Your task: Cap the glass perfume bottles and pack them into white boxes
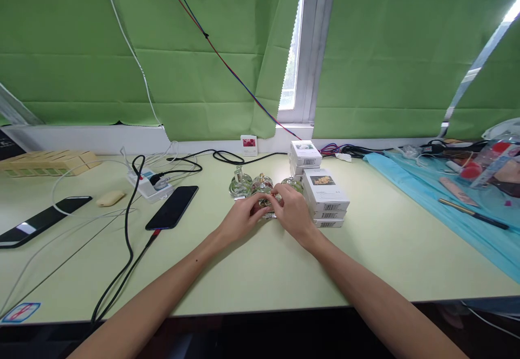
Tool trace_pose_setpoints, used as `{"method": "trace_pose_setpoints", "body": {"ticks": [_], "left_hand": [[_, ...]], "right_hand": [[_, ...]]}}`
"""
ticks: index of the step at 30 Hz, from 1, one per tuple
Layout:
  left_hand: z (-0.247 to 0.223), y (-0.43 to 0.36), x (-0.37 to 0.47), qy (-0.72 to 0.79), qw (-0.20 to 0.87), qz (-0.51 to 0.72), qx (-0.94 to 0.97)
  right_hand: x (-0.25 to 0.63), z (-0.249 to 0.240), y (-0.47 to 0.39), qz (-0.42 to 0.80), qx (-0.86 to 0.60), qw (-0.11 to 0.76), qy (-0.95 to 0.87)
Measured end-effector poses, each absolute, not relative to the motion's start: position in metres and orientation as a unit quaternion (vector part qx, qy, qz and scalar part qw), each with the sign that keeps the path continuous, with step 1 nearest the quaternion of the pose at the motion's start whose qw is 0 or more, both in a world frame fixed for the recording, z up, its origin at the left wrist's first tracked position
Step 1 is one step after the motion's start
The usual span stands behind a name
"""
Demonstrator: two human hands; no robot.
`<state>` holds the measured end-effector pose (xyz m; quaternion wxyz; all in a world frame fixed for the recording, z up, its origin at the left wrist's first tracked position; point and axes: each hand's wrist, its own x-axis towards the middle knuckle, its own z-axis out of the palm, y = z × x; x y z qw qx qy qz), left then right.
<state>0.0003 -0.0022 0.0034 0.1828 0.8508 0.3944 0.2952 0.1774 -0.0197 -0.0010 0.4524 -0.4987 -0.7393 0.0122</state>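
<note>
My left hand (242, 217) and my right hand (293, 211) meet over a small clear glass perfume bottle (268, 215) on the table. The fingers of both are closed around its upper part and hide most of it. Just behind stand more round glass bottles: one at the left (240, 185) with a clear neck, one in the middle (262, 182) with a gold-coloured top, and one at the right (293, 182), partly covered by my right hand. Close beside my right hand, white boxes (326, 192) with a flower picture are stacked.
A second stack of white boxes (305, 153) stands behind. Left lie a dark phone (172, 207) on a cable, a power strip (149, 185), another phone (44, 221) and yellow blocks (49, 163). Blue sheeting (450, 213) with a pen (473, 213) covers the right side.
</note>
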Motion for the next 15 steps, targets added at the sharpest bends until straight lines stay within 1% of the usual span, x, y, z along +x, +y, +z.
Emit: {"method": "trace_pose_setpoints", "body": {"ticks": [15], "left_hand": [[0.0019,-0.0008,-0.0007,0.396,0.183,0.288,0.853]], "right_hand": [[0.1773,-0.0002,-0.0213,0.039,-0.498,0.467,-0.729]]}}
